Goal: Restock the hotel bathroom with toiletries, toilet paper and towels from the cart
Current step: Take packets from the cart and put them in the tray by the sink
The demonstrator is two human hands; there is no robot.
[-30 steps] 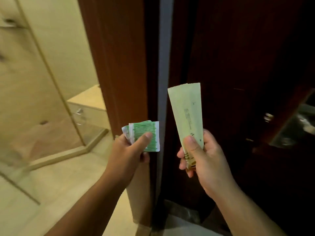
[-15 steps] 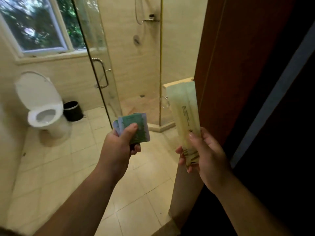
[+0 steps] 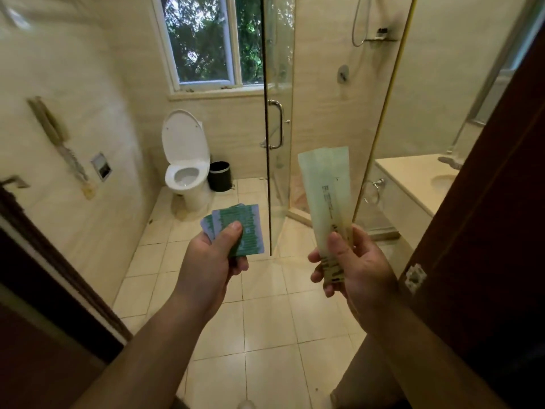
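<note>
As the toiletries are in the hands and not yet set down, each lot is held upright and clear of the palm, probably to keep labels readable and the lots sorted. The left hand [image 3: 212,261] clamps green sachets [image 3: 249,228] under its thumb: at least two, fanned, with a possible third edge. The right hand [image 3: 356,273] pinches the foot of one long pale packet [image 3: 327,187], and a second layer behind it is uncertain. Beyond the left hand stand one toilet [image 3: 185,160] and one bin [image 3: 218,176]; right of the right hand is one counter [image 3: 413,178], the likely destination.
</note>
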